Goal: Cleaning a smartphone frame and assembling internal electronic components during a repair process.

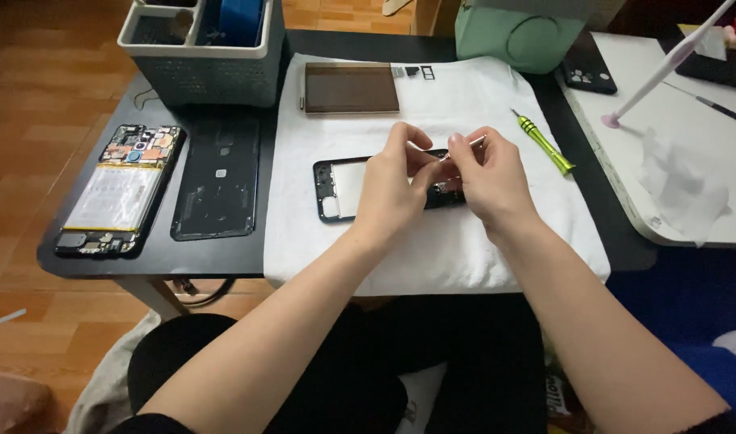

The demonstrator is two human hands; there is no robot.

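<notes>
An opened black phone frame (340,186) lies on a white cloth (432,249) in the middle of the table. Both hands hover over its right end. My right hand (488,181) pinches thin metal tweezers (463,148) whose tip points left. My left hand (392,189) has its fingertips closed at the tweezers' tip; any small part held there is too tiny to see. The right end of the frame is hidden under the hands.
A brown screen panel (352,87) lies at the cloth's far edge. A green screwdriver (543,144) rests to the right. On the black table (207,253), left, are an opened phone with battery (120,190) and a black back cover (217,178). A grey basket (203,52) stands behind.
</notes>
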